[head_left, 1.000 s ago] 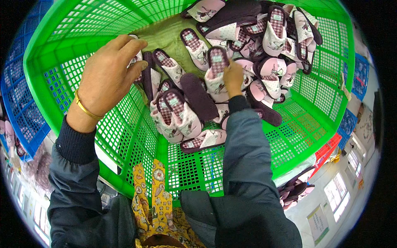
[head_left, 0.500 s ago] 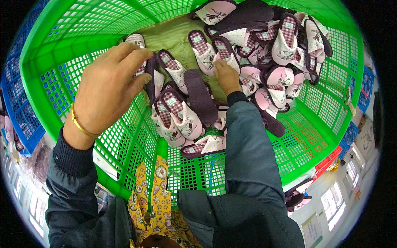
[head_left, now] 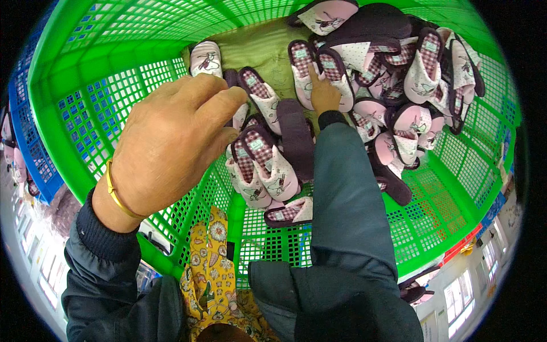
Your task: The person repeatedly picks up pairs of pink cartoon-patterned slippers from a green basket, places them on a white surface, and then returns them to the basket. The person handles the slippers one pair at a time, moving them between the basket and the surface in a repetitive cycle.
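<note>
My left hand point(head_left: 174, 134), with a yellow bangle at the wrist, hovers over the left side of a green plastic basket point(head_left: 57, 85). Its fingers are bent, the thumb stands apart from them, and nothing shows between them. Beyond it a slipper point(head_left: 231, 80) is partly hidden. My right hand point(head_left: 325, 94) reaches into the basket, its index finger stretched out along the inner edges of two paired pink-and-white slippers with checked insoles point(head_left: 298, 54), touching them; its other fingers are mostly hidden. The pair lies on olive-green cloth point(head_left: 259, 48).
A heap of similar slippers point(head_left: 421, 62) fills the basket's right side. Another pair point(head_left: 265, 165) and a dark sole turned up point(head_left: 296, 131) lie nearer. One slipper point(head_left: 206, 58) sits at the far left. Blue crates point(head_left: 34, 131) stand outside on the left.
The view has shifted, so the basket's contents appear further right. My right index finger has stretched out over the slipper pair. My left hand appears larger and lower, still holding nothing visible.
</note>
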`<action>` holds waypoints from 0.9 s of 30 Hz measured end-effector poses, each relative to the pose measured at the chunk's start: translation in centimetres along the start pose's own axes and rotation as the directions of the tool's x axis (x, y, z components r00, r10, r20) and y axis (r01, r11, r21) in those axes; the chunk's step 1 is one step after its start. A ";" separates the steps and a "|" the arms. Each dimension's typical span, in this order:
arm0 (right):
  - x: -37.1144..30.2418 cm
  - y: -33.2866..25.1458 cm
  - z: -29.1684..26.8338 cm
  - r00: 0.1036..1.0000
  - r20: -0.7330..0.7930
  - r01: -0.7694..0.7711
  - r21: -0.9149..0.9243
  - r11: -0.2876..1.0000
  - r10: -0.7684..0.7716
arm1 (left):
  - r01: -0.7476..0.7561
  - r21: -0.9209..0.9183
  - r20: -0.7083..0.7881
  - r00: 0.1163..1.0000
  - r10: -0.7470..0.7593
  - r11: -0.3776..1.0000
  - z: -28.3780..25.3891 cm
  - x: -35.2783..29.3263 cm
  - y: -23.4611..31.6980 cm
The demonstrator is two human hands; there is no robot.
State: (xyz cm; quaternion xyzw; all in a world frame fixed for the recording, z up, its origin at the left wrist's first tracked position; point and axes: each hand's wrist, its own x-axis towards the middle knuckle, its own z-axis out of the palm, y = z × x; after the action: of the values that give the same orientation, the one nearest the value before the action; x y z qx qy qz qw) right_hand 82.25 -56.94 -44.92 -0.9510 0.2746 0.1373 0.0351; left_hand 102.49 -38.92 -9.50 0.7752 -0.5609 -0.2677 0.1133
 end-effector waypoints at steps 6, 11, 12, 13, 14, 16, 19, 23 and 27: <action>1.8 -0.5 -0.2 0.948 0.311 -0.108 0.135 0.985 0.061 | -0.008 0.028 0.047 0.999 0.006 1.000 0.2 0.0 -0.1; -3.4 1.1 -3.2 0.983 0.182 -0.050 0.278 0.959 -0.001 | -0.022 0.041 0.055 0.998 0.020 0.999 0.8 0.0 -0.5; -4.7 1.2 -5.3 0.990 0.141 -0.040 0.306 0.951 -0.004 | -0.024 0.041 0.051 0.998 0.022 0.999 0.7 0.1 -0.6; -6.3 1.5 -7.8 0.989 0.146 -0.065 0.352 0.934 0.014 | -0.029 0.063 0.068 0.997 0.025 0.998 0.7 0.0 -0.7; -7.6 1.8 -10.4 0.983 0.144 -0.168 0.422 0.891 0.117 | -0.029 0.063 0.075 0.997 0.024 0.998 1.0 0.0 -0.9; -11.2 3.6 -13.9 0.974 -0.145 -0.067 0.542 0.838 0.172 | -0.041 0.052 0.097 0.995 0.036 0.998 1.9 0.1 -1.1; -16.5 6.0 -19.9 0.934 -0.169 -0.129 0.659 0.741 0.313 | -0.090 0.065 0.090 0.992 0.084 0.994 3.2 -0.3 -1.3; -22.9 7.7 -24.6 0.798 0.006 -0.265 0.902 0.341 0.603 | -0.069 0.086 0.236 0.971 0.047 0.994 5.6 -0.4 -1.0; -25.8 9.9 -22.9 0.728 -0.035 -0.310 0.874 0.374 0.685 | -0.270 0.084 0.313 0.921 0.232 0.959 10.5 1.5 1.6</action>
State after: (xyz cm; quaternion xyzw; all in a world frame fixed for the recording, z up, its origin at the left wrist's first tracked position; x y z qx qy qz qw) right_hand 61.54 -55.35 -15.59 -0.6910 0.5860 -0.1979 0.3741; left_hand 95.84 -39.60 -17.85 0.6527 -0.6819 -0.3299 0.0112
